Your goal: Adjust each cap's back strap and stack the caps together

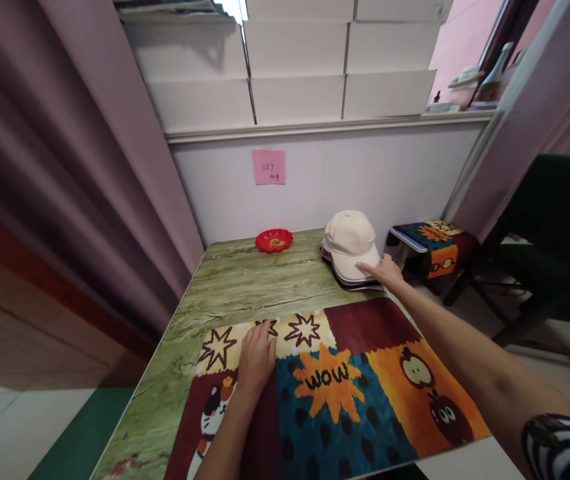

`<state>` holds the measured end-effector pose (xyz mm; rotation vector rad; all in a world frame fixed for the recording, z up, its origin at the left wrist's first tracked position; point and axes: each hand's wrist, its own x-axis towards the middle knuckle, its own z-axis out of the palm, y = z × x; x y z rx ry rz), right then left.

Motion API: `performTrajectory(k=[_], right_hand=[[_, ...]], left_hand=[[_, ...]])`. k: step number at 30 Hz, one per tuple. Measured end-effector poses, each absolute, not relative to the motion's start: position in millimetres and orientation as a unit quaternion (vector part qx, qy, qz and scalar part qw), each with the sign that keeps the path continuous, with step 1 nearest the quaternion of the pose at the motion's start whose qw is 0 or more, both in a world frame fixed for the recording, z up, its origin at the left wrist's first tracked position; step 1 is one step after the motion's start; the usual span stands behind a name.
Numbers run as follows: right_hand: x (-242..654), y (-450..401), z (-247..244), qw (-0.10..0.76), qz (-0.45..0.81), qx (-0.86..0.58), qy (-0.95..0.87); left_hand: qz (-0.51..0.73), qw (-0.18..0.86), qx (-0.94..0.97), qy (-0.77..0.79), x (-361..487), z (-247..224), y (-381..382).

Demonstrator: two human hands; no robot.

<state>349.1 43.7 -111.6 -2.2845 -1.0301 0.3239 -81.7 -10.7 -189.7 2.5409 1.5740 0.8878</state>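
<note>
A cream baseball cap (351,233) sits on top of a small stack of caps (349,285) near the table's back right corner. My right hand (387,272) reaches out to it, the thumb lying on the brim and the other fingers curled at the brim's right edge, partly hidden. On the colourful patterned mat (309,413), my left hand (257,353) rests palm down, holding nothing. Its fingers stretch forward over the star-patterned strip.
A red scalloped dish (273,241) stands at the back of the green wood-grain table (229,273). A pink note (269,167) is stuck to the wall behind. To the right are a cloth-covered stool (429,243) and a dark chair (555,233); a curtain (115,167) hangs left.
</note>
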Motion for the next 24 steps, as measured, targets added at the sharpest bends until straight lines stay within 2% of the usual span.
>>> performTrajectory(k=[8,12,14,19,24], right_hand=[[344,55,-99,0.250,0.128,-0.883,-0.376],[338,51,-90,0.260,0.109,-0.895,-0.347],[335,49,-86,0.309,0.095,-0.889,-0.325],[330,53,-73,0.596,0.215,-0.704,-0.319],[305,61,-54,0.632,0.315,-0.600,-0.375]], left_hand=[[0.299,0.019,0.811,0.503,-81,-185,-12],[0.301,0.021,0.810,0.503,-81,-186,-12],[0.301,0.024,0.810,0.502,-81,-186,-12],[0.310,0.042,0.807,0.501,-81,-182,-14],[0.362,0.133,0.769,0.510,-80,-177,-15]])
